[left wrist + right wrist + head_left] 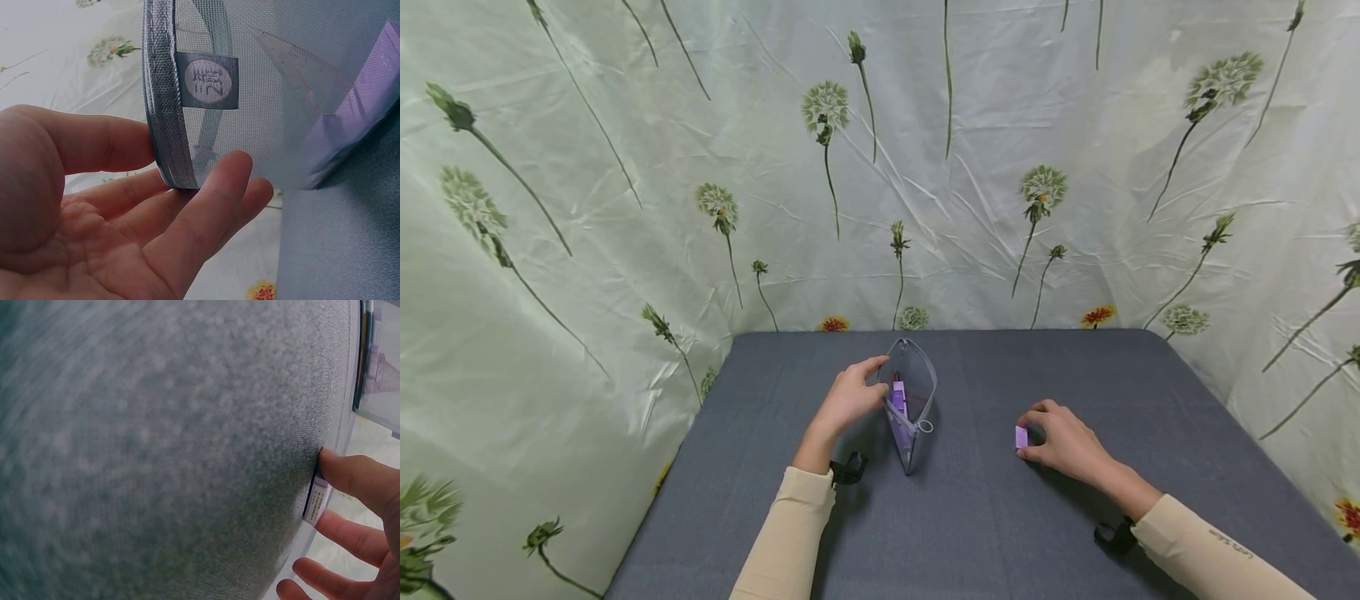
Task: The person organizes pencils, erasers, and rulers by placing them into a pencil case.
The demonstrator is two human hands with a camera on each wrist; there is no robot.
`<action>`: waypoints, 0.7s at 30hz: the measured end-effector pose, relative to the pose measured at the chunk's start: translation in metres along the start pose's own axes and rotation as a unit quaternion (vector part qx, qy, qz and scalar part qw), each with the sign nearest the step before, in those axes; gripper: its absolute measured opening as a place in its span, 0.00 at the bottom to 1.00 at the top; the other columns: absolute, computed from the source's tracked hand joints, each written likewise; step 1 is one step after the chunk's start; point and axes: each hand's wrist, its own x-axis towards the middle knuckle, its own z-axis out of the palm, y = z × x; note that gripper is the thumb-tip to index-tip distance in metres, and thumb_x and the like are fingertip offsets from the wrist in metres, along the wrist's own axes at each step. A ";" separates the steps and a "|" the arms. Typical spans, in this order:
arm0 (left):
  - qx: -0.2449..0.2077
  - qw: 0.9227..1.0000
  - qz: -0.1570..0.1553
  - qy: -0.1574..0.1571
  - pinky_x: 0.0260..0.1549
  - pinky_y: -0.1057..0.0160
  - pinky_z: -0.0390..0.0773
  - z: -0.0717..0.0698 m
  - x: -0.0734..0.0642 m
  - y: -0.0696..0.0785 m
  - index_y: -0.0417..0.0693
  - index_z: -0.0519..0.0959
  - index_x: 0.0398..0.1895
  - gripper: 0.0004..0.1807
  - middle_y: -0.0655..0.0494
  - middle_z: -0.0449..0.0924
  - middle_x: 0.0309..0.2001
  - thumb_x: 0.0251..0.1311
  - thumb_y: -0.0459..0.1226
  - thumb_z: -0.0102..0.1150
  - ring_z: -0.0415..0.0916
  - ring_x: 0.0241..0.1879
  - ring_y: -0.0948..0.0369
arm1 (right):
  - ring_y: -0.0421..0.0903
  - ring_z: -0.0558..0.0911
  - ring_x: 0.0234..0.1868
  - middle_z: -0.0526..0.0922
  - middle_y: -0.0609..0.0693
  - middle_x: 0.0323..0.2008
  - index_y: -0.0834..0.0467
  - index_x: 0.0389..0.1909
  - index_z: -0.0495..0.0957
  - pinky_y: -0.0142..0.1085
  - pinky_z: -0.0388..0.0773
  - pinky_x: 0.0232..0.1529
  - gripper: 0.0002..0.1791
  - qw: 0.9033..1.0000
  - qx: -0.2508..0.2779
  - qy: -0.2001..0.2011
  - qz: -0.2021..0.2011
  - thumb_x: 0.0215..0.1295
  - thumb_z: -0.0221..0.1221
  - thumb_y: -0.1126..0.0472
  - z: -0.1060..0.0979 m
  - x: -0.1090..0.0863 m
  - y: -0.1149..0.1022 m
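A grey see-through mesh zip pouch (917, 364) stands open at the top near the middle of the table. My left hand (850, 398) pinches its left edge; in the left wrist view the thumb meets the zipper band (164, 94) and the fingers lie on the other side. Inside the pouch are a purple item (370, 94), a clear triangular ruler (306, 69) and something red-tipped. To the right of the pouch, my right hand (1063, 440) pinches a small purple eraser (1021, 437) with a printed label between thumb and finger, right at the tabletop.
The dark grey cloth-covered table (955, 533) ends at a pale floral curtain (970, 167) behind and at both sides. A round zipper pull (926, 427) hangs at the pouch's near end. Black wrist straps (848, 468) sit at both sleeve cuffs.
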 end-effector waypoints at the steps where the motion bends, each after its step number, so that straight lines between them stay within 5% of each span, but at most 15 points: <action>1: 0.000 1.000 0.001 0.000 0.36 0.57 0.79 0.000 0.000 0.000 0.52 0.68 0.74 0.30 0.45 0.65 0.73 0.68 0.34 0.56 0.85 0.36 0.54 | 0.59 0.77 0.48 0.77 0.58 0.52 0.55 0.47 0.85 0.50 0.78 0.32 0.22 1.000 0.001 0.001 0.000 0.52 0.76 0.51 0.000 0.000 0.000; 7: -0.003 1.000 -0.003 -0.004 0.34 0.57 0.76 0.000 -0.001 0.000 0.51 0.68 0.75 0.31 0.45 0.64 0.73 0.67 0.34 0.56 0.84 0.36 0.44 | 0.61 0.77 0.51 0.76 0.58 0.54 0.53 0.47 0.86 0.53 0.78 0.35 0.22 1.000 0.009 0.000 0.008 0.53 0.76 0.51 0.003 0.000 -0.003; 17: 0.003 1.000 -0.001 -0.001 0.31 0.58 0.75 0.000 0.000 0.001 0.51 0.68 0.74 0.31 0.45 0.65 0.72 0.67 0.34 0.56 0.82 0.27 0.52 | 0.60 0.76 0.54 0.76 0.58 0.57 0.50 0.48 0.86 0.57 0.78 0.42 0.22 1.000 0.011 0.007 0.003 0.53 0.76 0.50 0.002 0.011 -0.020; 21: -0.001 1.000 0.000 0.000 0.32 0.58 0.75 0.000 0.000 0.002 0.51 0.68 0.74 0.31 0.45 0.65 0.73 0.68 0.33 0.55 0.83 0.31 0.49 | 0.61 0.75 0.56 0.75 0.59 0.59 0.50 0.49 0.86 0.59 0.77 0.44 0.22 1.000 0.020 0.011 0.000 0.54 0.76 0.50 -0.001 0.016 -0.032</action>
